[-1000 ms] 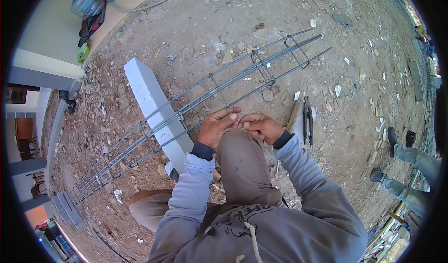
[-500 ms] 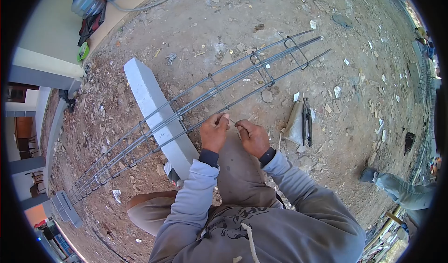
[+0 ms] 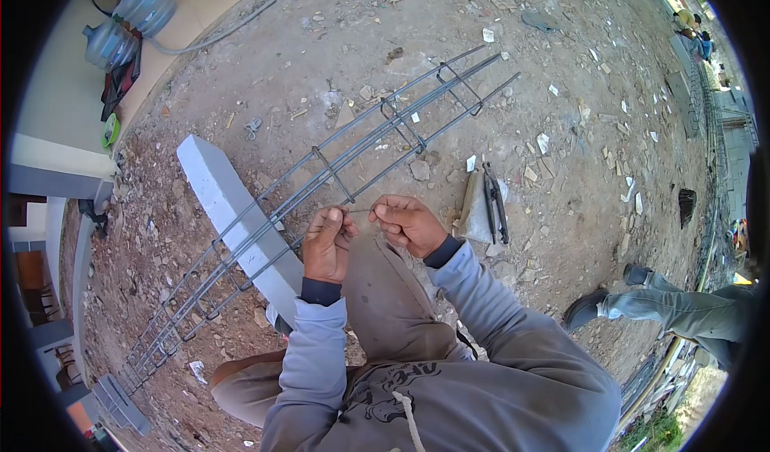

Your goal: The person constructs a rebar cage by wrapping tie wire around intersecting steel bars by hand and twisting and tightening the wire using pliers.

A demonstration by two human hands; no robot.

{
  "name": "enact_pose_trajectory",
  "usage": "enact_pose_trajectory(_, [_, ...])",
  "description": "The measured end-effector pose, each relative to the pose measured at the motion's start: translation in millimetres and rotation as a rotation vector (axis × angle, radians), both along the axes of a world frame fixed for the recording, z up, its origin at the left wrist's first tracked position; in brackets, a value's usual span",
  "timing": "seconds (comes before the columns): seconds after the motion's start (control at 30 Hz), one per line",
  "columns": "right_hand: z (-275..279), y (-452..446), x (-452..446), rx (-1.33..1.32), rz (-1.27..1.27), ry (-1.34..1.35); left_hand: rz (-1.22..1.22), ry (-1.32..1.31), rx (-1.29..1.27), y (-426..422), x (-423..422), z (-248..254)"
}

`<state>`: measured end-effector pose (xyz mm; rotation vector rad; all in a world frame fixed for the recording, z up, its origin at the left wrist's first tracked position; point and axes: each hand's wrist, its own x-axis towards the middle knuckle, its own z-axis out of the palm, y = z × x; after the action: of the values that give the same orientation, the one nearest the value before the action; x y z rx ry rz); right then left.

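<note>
Right hand [image 3: 407, 226] parting from left hand [image 3: 327, 245], pinching thin dark wire [image 3: 362, 210]; left grip unclear. Wire looking free of grey steel-bar cage [image 3: 333, 175], 11 o'clock.

An outdoor building site beside a house-like building: rebar cage [image 3: 345, 157] on a pale block [image 3: 233, 203], rubble-strewn dirt [image 3: 561, 91] (pincers [image 3: 496, 203] lying there).

Thin metal wire [image 3: 361, 210] dead centre; rebar cage [image 3: 353, 157], dull metal, eight to one o'clock; block [image 3: 224, 191] at nine, matt, smooth; and there, glossy plastic water jugs [image 3: 144, 7], ten!
</note>
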<state>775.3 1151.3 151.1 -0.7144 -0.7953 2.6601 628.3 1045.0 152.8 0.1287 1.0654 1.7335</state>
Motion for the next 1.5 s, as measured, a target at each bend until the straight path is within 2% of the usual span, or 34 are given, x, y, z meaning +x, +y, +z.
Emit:
enact_pose_trajectory(0.1, [-2,-10,-8,0.288,0.012,-0.292,-0.038,0.269,-0.094,4,1,9])
enact_pose_trajectory(0.17, [-4,-17,-8,0.375,0.153,-0.332,-0.072,0.507,-0.151,0,-3,8])
enact_pose_trajectory(0.27, [-1,-28,-2,0.367,0.388,-0.229,-0.119,0.512,-0.156,-11,-11,4])
enact_pose_trajectory(0.33, [10,-25,4,0.283,0.494,-0.106,-0.118,0.395,-0.132,-21,-14,-5])
enact_pose_trajectory(0.47, [-5,-29,16,0.084,0.392,0.054,-0.098,0.223,-0.124,-32,-10,-10])
enact_pose_trajectory(0.57, [-6,-27,16,0.164,0.246,-0.019,-0.100,0.200,-0.173,-31,-11,-27])
enact_pose_trajectory(0.67, [-16,-28,12,0.529,0.142,-0.152,-0.084,0.181,-0.199,-24,-9,-31])
enact_pose_trajectory(0.8, [-27,-25,18,0.486,0.085,-0.202,-0.087,0.129,-0.197,-19,-4,-32])
enact_pose_trajectory(0.9, [-25,-24,19,0.440,0.051,-0.333,-0.206,0.207,-0.295,-17,-8,-47])
enact_pose_trajectory(0.97, [-50,-27,20,0.465,-0.022,-0.454,-0.366,0.477,-0.515,-12,-12,-41])
enact_pose_trajectory(1.0, [-66,-27,23,0.389,-0.057,-0.489,-0.445,0.612,-0.624,-10,-13,-39])
enact_pose_trajectory(1.07, [-98,-24,30,0.239,-0.130,-0.554,-0.363,0.902,-0.658,-12,-15,-49])
enact_pose_trajectory(1.2, [-142,-8,21,0.060,-0.186,-0.475,-0.137,1.375,-0.616,-3,-17,-50])
enact_pose_trajectory(1.3, [-156,3,-7,0.009,-0.210,-0.351,-0.211,1.583,-0.642,12,-17,-46])
enact_pose_trajectory(1.5, [-156,19,-45,0.045,-0.097,-0.146,-0.196,1.490,-0.500,23,-24,-82])
